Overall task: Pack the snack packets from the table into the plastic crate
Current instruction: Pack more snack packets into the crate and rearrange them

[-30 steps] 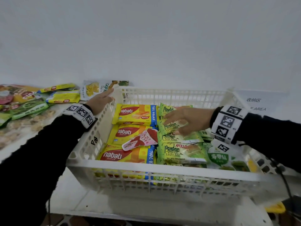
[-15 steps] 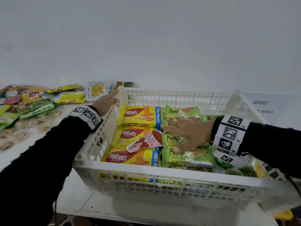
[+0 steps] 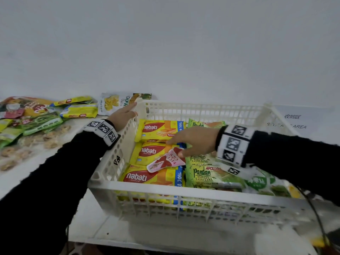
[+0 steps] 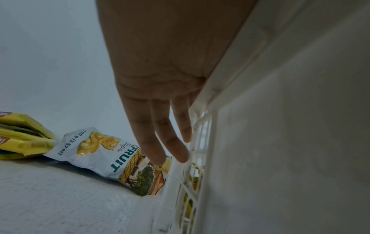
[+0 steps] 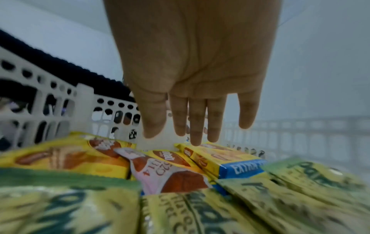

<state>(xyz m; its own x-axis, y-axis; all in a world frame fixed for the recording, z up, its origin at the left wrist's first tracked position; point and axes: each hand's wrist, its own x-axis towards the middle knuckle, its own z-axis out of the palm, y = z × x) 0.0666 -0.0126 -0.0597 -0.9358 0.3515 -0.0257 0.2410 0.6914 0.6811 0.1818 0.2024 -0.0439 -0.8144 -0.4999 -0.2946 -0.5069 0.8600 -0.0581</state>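
Note:
A white plastic crate (image 3: pixel 193 188) holds yellow Nabati wafer packets (image 3: pixel 158 128) on its left and green Pandan cake packets (image 3: pixel 207 174) on its right. A small pink and red packet (image 3: pixel 166 161) lies on top of the wafers. My right hand (image 3: pixel 185 143) reaches flat over the packets inside the crate, fingers straight (image 5: pixel 197 126), holding nothing, its thumb near the pink packet (image 5: pixel 158 172). My left hand (image 3: pixel 124 115) rests with straight fingers (image 4: pixel 158 139) against the crate's left rim (image 4: pixel 202 101).
More snack packets lie on the table at left: a jackfruit chips bag (image 3: pixel 117 103) (image 4: pixel 100 152) right beside the crate's far left corner, yellow wafer packs (image 3: pixel 79 112), green packets (image 3: pixel 42 122). A paper sign (image 3: pixel 292 120) lies behind the crate on the right.
My right hand has moved left from the green Pandan packets toward the Nabati wafers and the pink packet. The left hand stays on the crate's rim.

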